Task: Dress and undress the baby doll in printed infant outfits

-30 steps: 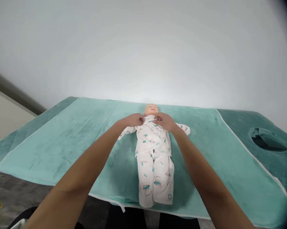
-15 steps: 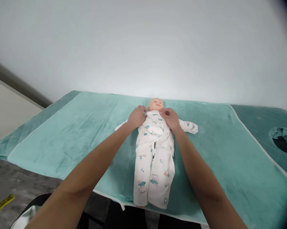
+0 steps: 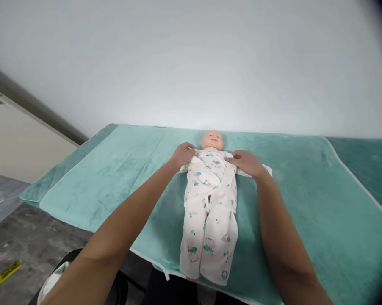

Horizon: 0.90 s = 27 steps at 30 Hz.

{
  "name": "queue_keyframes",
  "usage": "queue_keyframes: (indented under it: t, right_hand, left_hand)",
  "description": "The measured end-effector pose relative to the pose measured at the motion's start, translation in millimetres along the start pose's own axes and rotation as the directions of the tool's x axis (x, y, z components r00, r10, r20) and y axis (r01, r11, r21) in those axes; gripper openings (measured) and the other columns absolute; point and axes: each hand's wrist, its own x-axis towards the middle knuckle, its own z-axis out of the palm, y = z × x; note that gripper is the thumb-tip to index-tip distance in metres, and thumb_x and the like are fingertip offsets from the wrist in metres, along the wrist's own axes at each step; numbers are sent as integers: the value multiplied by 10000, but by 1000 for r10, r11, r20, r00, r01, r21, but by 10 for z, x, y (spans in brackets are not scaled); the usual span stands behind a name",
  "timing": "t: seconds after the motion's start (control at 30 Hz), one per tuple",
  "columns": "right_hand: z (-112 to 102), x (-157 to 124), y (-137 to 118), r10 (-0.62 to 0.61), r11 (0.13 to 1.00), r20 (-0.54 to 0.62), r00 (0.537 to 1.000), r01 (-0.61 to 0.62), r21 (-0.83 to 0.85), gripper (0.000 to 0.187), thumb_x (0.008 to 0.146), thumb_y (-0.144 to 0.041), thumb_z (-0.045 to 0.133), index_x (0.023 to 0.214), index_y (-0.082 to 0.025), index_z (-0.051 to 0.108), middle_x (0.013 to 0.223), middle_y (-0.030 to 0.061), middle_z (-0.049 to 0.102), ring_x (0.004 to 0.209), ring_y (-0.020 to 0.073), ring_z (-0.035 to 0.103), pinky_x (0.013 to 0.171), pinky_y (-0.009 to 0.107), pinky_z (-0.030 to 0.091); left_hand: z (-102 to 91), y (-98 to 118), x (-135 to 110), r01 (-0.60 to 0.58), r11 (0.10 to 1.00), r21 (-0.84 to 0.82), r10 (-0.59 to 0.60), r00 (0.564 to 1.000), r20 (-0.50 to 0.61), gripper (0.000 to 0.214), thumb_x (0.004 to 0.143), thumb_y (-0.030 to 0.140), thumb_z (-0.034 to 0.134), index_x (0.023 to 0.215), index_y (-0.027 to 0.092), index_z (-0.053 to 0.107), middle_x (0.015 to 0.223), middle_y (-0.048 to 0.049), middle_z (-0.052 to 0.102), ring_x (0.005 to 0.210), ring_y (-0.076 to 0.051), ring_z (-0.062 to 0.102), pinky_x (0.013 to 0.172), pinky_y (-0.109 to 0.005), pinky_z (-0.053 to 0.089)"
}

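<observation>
A baby doll (image 3: 212, 140) lies on its back, head toward the wall, in a white printed shirt (image 3: 206, 173) and matching trousers (image 3: 210, 245). At the shoulder on the image's left, my left hand (image 3: 184, 156) pinches the shirt's fabric with curled fingers. My right hand (image 3: 246, 162) grips the shirt near the opposite shoulder, thumb and fingertips on the cloth, and covers part of that sleeve. The shirt front overlaps across the chest. Sleeve ends stick out beside both hands, and a bit of one foot shows below a trouser leg.
A green padded mat (image 3: 114, 178) with pale piping covers the table beneath the doll. Behind it rises a plain white wall (image 3: 191, 63). A cream panel (image 3: 22, 135) stands at the left, and yellow tape (image 3: 3, 275) marks the grey floor.
My right hand has shifted from the doll's collar outward to the shoulder on the right. My left hand stays at the other shoulder. The view has turned slightly left.
</observation>
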Motion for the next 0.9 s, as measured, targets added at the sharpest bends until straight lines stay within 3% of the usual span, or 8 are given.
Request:
queue_keyframes:
  t: [0.13, 0.2, 0.33, 0.43, 0.53, 0.67, 0.77, 0.9]
  right_hand:
    - [61, -77, -181, -24, 917, -116, 993, 69, 394, 307, 752, -516, 669, 832, -227, 605, 764, 10, 669, 730, 184, 602, 625, 293, 443]
    - [149, -105, -252, -148, 855, -69, 987, 162, 492, 294, 758, -481, 693, 919, -238, 649, 927, 26, 718, 880, 201, 650, 736, 309, 494]
    - [237, -84, -200, -226, 784, -3, 974, 184, 593, 306, 801, -483, 688, 1003, -254, 668, 1108, 39, 715, 992, 208, 661, 835, 345, 514]
    - [142, -75, -88, -109, 891, -44, 993, 117, 438, 343, 805, -571, 667, 898, -241, 647, 908, 30, 709, 794, 194, 639, 685, 325, 488]
    - [-13, -154, -62, -103, 995, 114, 988, 103, 10, 430, 764, -642, 693, 708, -227, 597, 661, 5, 606, 618, 167, 522, 570, 307, 371]
    - [-173, -307, -145, -131, 954, 373, 919, 219, -205, 475, 727, -616, 750, 609, -218, 517, 610, -23, 504, 551, 123, 382, 519, 300, 265]
    - [-234, -381, -233, -217, 965, 503, 837, 261, -17, 367, 782, -549, 724, 684, -217, 599, 666, -22, 555, 591, 123, 434, 535, 277, 328]
    - [-239, -445, -335, -339, 924, 610, 716, 130, 361, 368, 841, -483, 669, 1093, -217, 706, 1043, 58, 706, 923, 208, 647, 707, 299, 521]
  left_hand:
    - [57, 213, -53, -43, 953, -300, 91, 985, 148, 268, 848, 322, 576, 1061, 183, 662, 857, -54, 683, 645, -139, 579, 566, -264, 439]
    - [81, 288, -165, -78, 934, -349, 181, 944, 274, 258, 849, 344, 604, 1040, 183, 671, 893, -61, 697, 698, -141, 605, 613, -261, 467]
    - [46, 315, -401, -164, 951, -262, 224, 950, 219, 232, 880, 331, 571, 1051, 192, 642, 917, -46, 693, 736, -137, 620, 650, -253, 484]
    - [16, 263, -555, -233, 972, -25, 233, 955, 186, 294, 883, 450, 594, 1055, 214, 623, 903, -29, 673, 708, -144, 604, 632, -266, 477]
    - [79, 175, -828, -358, 906, 228, 333, 932, 141, 449, 809, 548, 682, 1132, 250, 588, 1027, -41, 661, 841, -201, 639, 723, -320, 513]
    - [273, -42, -1362, -547, 703, 455, 586, 808, 66, 556, 769, 457, 755, 1222, 233, 522, 1314, -136, 554, 1246, -341, 535, 983, -472, 485]
    - [381, -249, -1631, -580, 627, 520, 655, 754, 52, 473, 819, 397, 721, 1218, 245, 518, 1436, -148, 468, 1357, -360, 441, 1043, -524, 452]
    - [371, -410, -1661, -567, 634, 527, 676, 736, -21, 236, 936, 299, 563, 1162, 233, 562, 1390, -147, 504, 1332, -327, 468, 1045, -510, 458]
